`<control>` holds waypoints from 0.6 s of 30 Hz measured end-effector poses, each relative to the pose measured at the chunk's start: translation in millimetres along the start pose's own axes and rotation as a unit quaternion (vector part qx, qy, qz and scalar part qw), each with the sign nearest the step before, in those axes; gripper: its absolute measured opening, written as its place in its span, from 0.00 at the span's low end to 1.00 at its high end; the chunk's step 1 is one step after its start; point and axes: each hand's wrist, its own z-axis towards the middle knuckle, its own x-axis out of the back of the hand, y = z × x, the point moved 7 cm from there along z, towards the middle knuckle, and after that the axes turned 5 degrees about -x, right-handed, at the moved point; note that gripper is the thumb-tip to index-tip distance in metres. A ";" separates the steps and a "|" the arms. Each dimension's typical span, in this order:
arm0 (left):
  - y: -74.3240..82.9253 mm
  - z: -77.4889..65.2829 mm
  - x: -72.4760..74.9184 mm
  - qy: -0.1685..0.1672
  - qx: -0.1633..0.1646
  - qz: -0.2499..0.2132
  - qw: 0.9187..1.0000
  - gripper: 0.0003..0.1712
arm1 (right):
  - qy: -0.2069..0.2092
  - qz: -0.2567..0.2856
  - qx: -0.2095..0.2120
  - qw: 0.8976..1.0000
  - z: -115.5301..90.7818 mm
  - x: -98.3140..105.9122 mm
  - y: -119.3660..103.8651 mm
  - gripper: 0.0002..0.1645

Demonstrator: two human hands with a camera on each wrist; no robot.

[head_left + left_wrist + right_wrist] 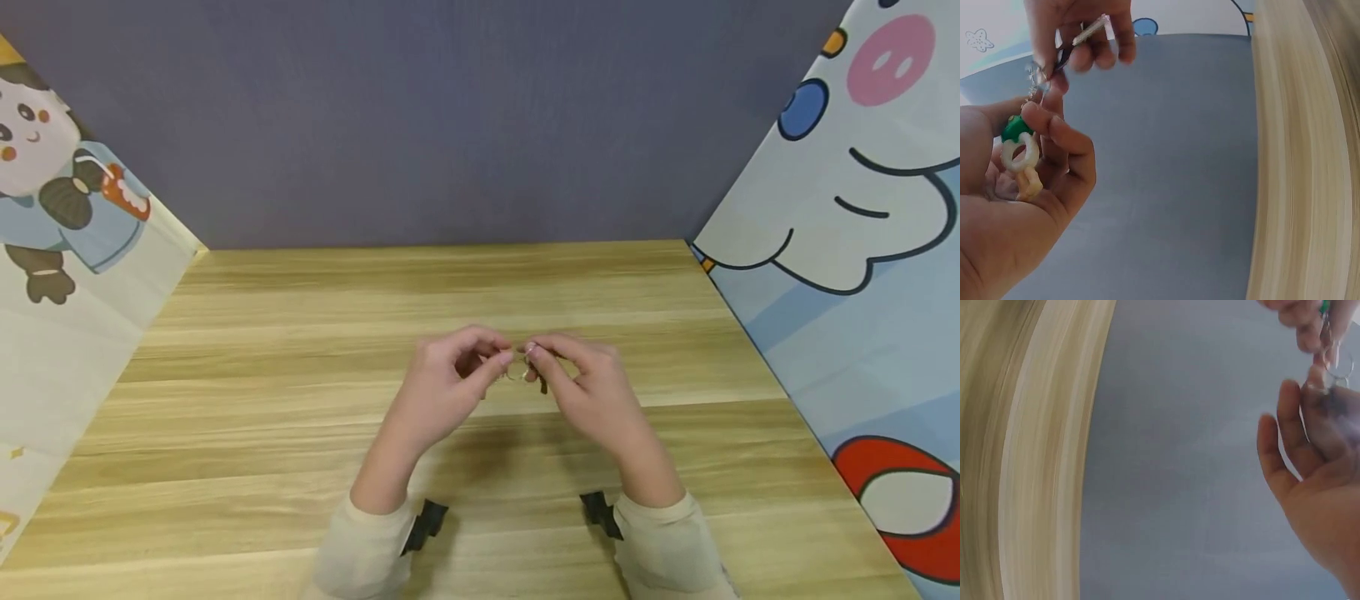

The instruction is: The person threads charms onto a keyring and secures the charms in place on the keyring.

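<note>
My left hand (442,387) holds a keychain charm (1016,129) with a green top, a white loop and a cream lower part, hanging against the curled fingers in the left wrist view. A short chain (1030,94) runs from the charm up to a thin metal ring (1339,377) between the two hands. With thumb and forefinger, my right hand (596,392) pinches the ring's other side. By its fingers is a narrow metal piece (1089,31) with a dark end; its kind is unclear. The fingers partly hide where the parts join.
A wood-grain table (300,333) lies under both hands. Behind it stands a grey-blue panel (450,125). Cartoon-printed panels flank it at the left (97,333) and the right (885,350). Black straps (426,525) show by the sleeves.
</note>
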 end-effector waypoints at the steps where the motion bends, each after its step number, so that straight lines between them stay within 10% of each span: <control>1: -1.3 -0.5 0.5 -0.008 0.007 0.002 1.000 0.07 | -0.013 -0.007 -0.010 1.000 -0.1 -0.1 1.8 0.10; 10: -14.2 -8.0 13.2 -0.086 0.064 0.038 0.994 0.08 | -0.143 -0.053 -0.067 0.986 -1.8 -1.3 13.6 0.17; 18: -14.4 -12.3 27.2 -0.085 0.003 0.138 0.987 0.05 | -0.230 -0.095 -0.039 0.968 -8.4 -5.3 12.1 0.23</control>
